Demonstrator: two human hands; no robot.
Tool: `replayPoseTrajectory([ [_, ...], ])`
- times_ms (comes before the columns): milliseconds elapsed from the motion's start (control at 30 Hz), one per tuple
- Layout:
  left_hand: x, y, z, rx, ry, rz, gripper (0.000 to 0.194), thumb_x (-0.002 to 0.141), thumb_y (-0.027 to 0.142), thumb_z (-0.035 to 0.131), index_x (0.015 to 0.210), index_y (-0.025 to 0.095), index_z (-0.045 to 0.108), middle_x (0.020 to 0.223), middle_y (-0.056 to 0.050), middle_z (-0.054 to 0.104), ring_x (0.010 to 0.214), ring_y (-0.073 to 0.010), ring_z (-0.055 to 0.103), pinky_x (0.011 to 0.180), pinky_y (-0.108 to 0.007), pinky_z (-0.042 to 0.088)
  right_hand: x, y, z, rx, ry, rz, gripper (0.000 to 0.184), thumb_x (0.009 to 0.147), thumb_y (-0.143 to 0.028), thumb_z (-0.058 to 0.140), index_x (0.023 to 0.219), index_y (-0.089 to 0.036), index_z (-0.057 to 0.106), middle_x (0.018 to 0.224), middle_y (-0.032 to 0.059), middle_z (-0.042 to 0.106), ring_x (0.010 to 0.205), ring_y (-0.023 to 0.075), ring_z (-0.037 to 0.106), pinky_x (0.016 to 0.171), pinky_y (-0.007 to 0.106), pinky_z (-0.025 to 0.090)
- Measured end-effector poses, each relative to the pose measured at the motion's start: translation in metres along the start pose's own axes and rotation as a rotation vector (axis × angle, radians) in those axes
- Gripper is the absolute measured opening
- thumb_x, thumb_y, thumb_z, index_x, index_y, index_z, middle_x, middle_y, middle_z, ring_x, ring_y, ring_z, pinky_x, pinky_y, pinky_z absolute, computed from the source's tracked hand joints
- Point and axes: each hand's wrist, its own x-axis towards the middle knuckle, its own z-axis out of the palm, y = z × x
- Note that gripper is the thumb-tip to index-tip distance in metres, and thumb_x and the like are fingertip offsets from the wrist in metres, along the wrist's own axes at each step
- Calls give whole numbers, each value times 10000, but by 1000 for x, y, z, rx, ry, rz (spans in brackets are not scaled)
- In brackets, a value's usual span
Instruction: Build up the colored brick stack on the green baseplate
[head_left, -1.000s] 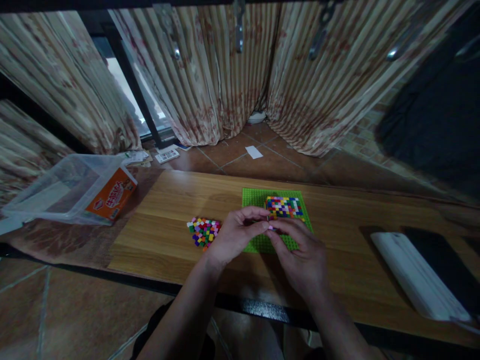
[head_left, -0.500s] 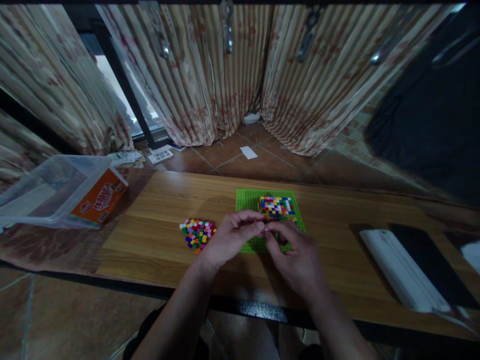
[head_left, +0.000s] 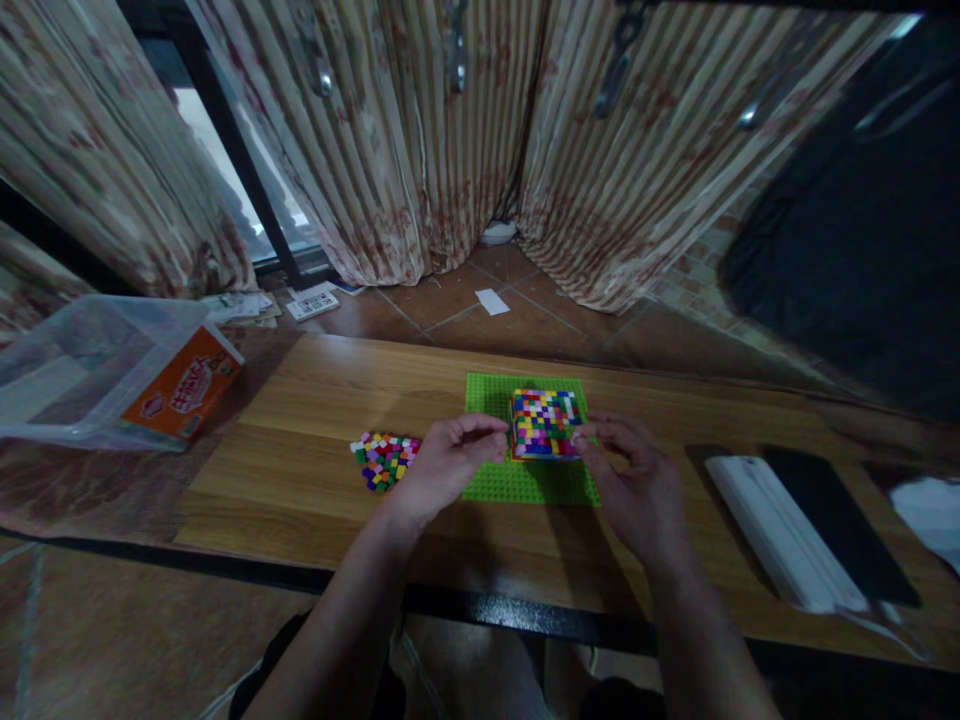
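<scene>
A green studded baseplate point(head_left: 525, 482) lies on the wooden table point(head_left: 315, 470). On its far half stands a block of small bricks in many colours point(head_left: 545, 422). My left hand point(head_left: 448, 468) rests at the block's left side, fingers curled, thumb and forefinger pinched together against its edge. My right hand point(head_left: 639, 485) is at the block's near right corner, fingertips pinched there. What either pinch holds is too small to make out. A loose pile of coloured bricks point(head_left: 385, 460) lies just left of my left hand.
A clear plastic tub point(head_left: 90, 365) with an orange label sits at the far left on a brown cloth. A white flat object point(head_left: 772, 530) and a black one point(head_left: 832, 520) lie at the table's right. Striped curtains and a tiled floor are behind the table.
My hands have come apart: they met in a pinch in front of the block, and now each is at one side of it. The right hand moved right and forward.
</scene>
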Motion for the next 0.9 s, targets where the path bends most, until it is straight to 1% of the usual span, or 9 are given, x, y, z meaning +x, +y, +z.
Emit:
replayPoseTrajectory([
  [67, 0, 0, -1, 5, 3, -7, 188, 766, 278, 739, 905, 153, 718, 766, -11, 684, 715, -124, 610, 734, -268, 477, -1, 3, 4, -19, -36, -2, 156, 879, -363, 643, 870, -231, 727, 1144, 84, 658, 1093, 250, 626, 977, 458, 457],
  [167, 0, 1, -2, 31, 11, -25, 197, 766, 280, 740, 919, 157, 717, 785, -15, 685, 726, -131, 612, 736, -273, 476, -1, 5, 7, -45, -69, -4, 152, 870, -360, 642, 852, -236, 729, 1166, 89, 642, 1135, 262, 606, 1016, 482, 432],
  [333, -1, 1, -5, 95, 9, -31, 198, 782, 288, 731, 933, 159, 720, 759, -13, 676, 709, -132, 603, 726, -271, 462, 0, 10, 8, 3, -56, 56, 163, 851, -372, 642, 851, -234, 728, 1183, 97, 628, 1131, 265, 610, 1002, 486, 456],
  [433, -1, 0, -6, 89, -1, -30, 205, 781, 291, 732, 934, 156, 713, 764, -12, 674, 714, -132, 603, 728, -273, 465, 0, 12, 9, 79, -46, 135, 175, 825, -388, 662, 853, -231, 733, 1210, 98, 629, 1133, 265, 612, 984, 476, 476],
  [533, -1, 0, -6, 73, -7, -33, 216, 774, 293, 736, 937, 154, 709, 782, -14, 677, 730, -133, 606, 734, -273, 471, 0, 13, 12, 193, -23, 267, 194, 779, -401, 697, 827, -216, 734, 1230, 102, 638, 1126, 261, 622, 961, 452, 495],
  [600, -1, 0, -7, 68, -7, -36, 224, 769, 299, 742, 936, 153, 710, 790, -17, 681, 732, -133, 607, 732, -271, 472, 1, 11, 13, 261, -7, 348, 212, 734, -407, 726, 799, -205, 733, 1175, 97, 674, 1080, 254, 643, 945, 440, 503],
  [700, -1, 0, -8, 78, -2, -27, 230, 762, 317, 752, 920, 156, 714, 786, -19, 682, 728, -137, 607, 724, -271, 469, 2, 8, 13, 334, 17, 419, 218, 682, -399, 755, 769, -200, 732, 1006, 74, 730, 974, 236, 669, 915, 430, 511],
  [767, -2, 1, -8, 90, 2, -25, 231, 764, 325, 751, 922, 160, 715, 783, -20, 681, 727, -141, 607, 721, -273, 465, 3, 8, 13, 355, 25, 428, 214, 663, -388, 769, 757, -199, 731, 940, 63, 743, 928, 226, 675, 891, 419, 517],
  [900, -2, 0, -9, 105, 16, -19, 222, 771, 324, 740, 919, 159, 716, 752, -16, 671, 708, -137, 599, 708, -270, 450, 4, 7, 12, 327, 33, 423, 228, 658, -396, 772, 750, -191, 729, 893, 61, 749, 855, 210, 674, 827, 391, 527],
])
